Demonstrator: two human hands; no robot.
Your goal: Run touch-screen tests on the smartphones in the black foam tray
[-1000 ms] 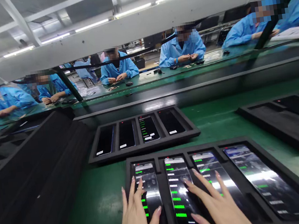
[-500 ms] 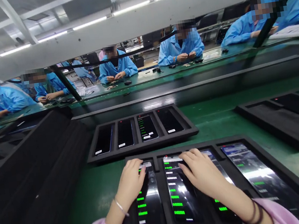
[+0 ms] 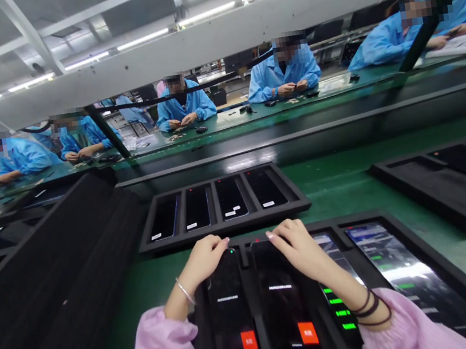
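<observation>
My left hand [image 3: 204,262] grips the top end of a black smartphone [image 3: 230,308], and my right hand [image 3: 298,252] grips the top end of a second smartphone [image 3: 283,300]. Both phones lie in compartments of a black foam tray [image 3: 326,223]. Their screens are dark, with small white text and an orange-red button at the bottom. To the right, a third phone [image 3: 338,292] shows green text and is partly hidden by my right forearm. A fourth phone [image 3: 407,271] lies beyond it, its screen lit and glaring. Pink sleeves cover both my forearms.
A second black tray [image 3: 223,230] holding several dark phones stands just beyond my hands. Another black tray [image 3: 443,191] lies on the green bench [image 3: 338,183] at right. Tall black foam stacks [image 3: 58,291] rise at left. Co-workers [image 3: 183,103] in blue smocks sit across the line.
My hands have moved from the phone screens to their top ends, and my sleeves have come into view. The two phones under my hands have changed from green text to dark screens with orange-red buttons.
</observation>
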